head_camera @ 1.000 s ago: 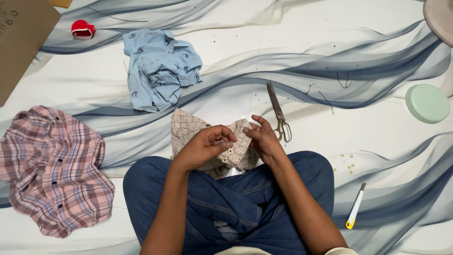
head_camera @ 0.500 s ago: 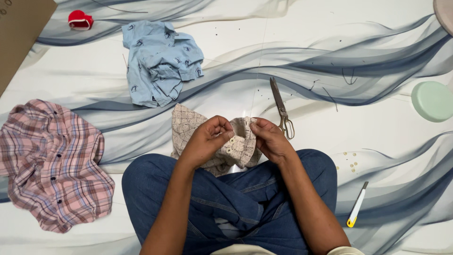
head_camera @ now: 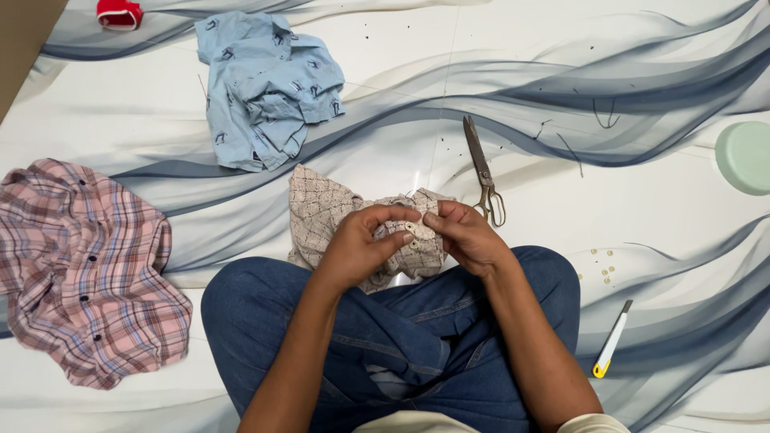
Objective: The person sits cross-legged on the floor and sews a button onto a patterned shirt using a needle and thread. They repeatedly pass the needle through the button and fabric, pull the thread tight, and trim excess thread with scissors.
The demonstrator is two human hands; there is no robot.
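Note:
I sit cross-legged in blue jeans on a floor with a blue wave pattern. My left hand (head_camera: 361, 244) and my right hand (head_camera: 465, 236) both grip a beige patterned shirt (head_camera: 321, 210) bunched over my knees. Between the fingertips show a couple of pale buttons on the shirt's placket. The thumbs and forefingers of both hands pinch the cloth close together there. Most of the shirt spreads up and to the left of my hands.
Scissors (head_camera: 483, 172) lie just beyond my right hand. A light blue shirt (head_camera: 266, 84) lies farther up, a pink plaid shirt (head_camera: 84, 269) at left. Several loose buttons (head_camera: 603, 266), a utility knife (head_camera: 611, 340), a green round lid (head_camera: 746, 156) and a red object (head_camera: 119, 13) lie around.
My hands have shifted slightly on the beige shirt and pinch closer at the buttons. The view has tilted a little; other things stay put.

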